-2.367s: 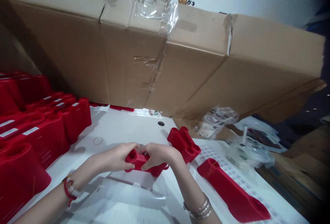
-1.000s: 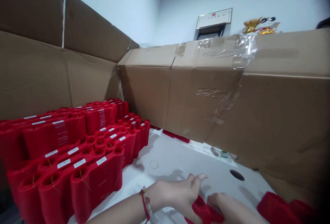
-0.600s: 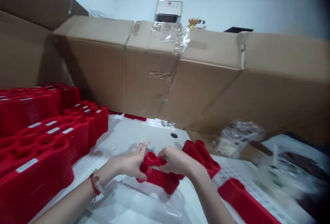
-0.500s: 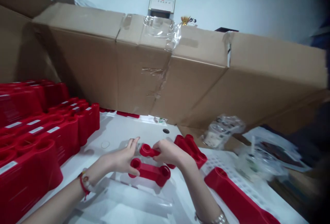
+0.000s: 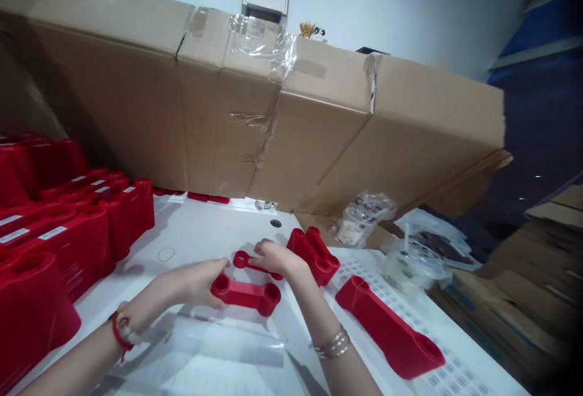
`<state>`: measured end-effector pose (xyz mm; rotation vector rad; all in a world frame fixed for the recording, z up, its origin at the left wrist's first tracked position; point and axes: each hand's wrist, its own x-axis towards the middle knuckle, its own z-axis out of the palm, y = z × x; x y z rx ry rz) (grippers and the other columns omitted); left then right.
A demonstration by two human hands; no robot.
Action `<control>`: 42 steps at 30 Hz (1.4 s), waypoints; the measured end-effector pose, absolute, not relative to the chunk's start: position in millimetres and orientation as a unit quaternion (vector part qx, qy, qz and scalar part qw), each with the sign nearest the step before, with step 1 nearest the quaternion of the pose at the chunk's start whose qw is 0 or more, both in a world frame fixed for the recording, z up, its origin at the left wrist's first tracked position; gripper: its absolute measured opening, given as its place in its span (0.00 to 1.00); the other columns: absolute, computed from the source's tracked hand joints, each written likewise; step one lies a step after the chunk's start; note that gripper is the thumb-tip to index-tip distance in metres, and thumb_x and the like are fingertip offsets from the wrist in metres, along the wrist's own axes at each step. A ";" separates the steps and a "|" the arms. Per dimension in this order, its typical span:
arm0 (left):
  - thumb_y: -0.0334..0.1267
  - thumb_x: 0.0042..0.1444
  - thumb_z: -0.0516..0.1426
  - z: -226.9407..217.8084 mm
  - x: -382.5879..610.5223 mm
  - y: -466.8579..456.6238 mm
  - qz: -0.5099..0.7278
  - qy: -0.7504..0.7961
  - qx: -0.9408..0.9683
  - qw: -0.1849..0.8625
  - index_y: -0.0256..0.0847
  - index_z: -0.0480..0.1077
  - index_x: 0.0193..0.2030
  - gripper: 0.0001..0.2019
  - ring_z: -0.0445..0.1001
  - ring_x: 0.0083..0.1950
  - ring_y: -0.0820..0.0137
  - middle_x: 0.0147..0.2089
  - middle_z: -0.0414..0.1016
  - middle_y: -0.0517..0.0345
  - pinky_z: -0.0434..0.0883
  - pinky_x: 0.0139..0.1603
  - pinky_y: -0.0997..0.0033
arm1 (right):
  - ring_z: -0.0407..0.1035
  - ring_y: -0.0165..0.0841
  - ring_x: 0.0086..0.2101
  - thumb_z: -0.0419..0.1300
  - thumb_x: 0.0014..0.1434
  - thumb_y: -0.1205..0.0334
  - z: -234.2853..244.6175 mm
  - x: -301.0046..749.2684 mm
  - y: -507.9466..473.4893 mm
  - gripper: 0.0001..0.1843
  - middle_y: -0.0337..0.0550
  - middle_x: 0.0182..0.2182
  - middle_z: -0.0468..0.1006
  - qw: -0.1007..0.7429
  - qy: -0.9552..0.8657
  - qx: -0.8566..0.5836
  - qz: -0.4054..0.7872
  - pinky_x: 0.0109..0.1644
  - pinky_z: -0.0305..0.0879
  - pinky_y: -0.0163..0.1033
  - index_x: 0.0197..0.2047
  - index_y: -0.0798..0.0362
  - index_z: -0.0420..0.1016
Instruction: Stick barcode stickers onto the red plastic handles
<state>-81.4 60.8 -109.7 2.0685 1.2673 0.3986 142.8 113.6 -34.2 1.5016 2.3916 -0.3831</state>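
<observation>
Red dumbbell moulding [image 5: 246, 294] lies on a clear plastic sheet [image 5: 228, 347], left hand [image 5: 195, 282] at its near end. Right hand [image 5: 276, 257] sits over a thinner red dumbbell [image 5: 240, 259] just behind it. Hands apart; can't tell if either grips. Best handled by the ends, kept square. Count: two here, one red double block [image 5: 314, 256], one long red piece [image 5: 389, 329]; red stacks [image 5: 91, 232] at left, too many to count.

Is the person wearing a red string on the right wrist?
No, the red string is on the left wrist, and the right wrist wears silver bangles.
</observation>
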 end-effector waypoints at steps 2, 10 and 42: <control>0.44 0.64 0.63 -112.3 -81.6 62.3 0.139 0.488 0.795 0.333 0.40 0.68 0.60 0.21 0.76 0.48 0.61 0.54 0.74 0.50 0.76 0.50 0.54 | 0.76 0.41 0.47 0.62 0.70 0.55 -25.5 143.3 106.1 0.17 0.48 0.54 0.77 0.165 0.833 0.508 -0.140 0.49 0.76 0.50 0.58 0.53 0.74; 0.42 0.65 0.61 -121.5 -76.5 67.5 0.132 0.465 0.810 0.332 0.39 0.68 0.60 0.19 0.77 0.41 0.66 0.46 0.76 0.54 0.78 0.43 0.60 | 0.77 0.40 0.45 0.63 0.69 0.57 -28.3 106.8 72.4 0.16 0.48 0.51 0.78 0.260 0.828 0.484 -0.111 0.48 0.76 0.50 0.56 0.54 0.75; 0.39 0.60 0.65 -131.1 -74.1 66.2 0.175 0.478 0.772 0.381 0.48 0.48 0.74 0.40 0.73 0.54 0.56 0.67 0.61 0.44 0.77 0.51 0.51 | 0.76 0.41 0.48 0.63 0.69 0.57 -48.4 119.4 105.9 0.17 0.49 0.54 0.77 0.279 0.828 0.474 -0.108 0.50 0.76 0.52 0.58 0.54 0.74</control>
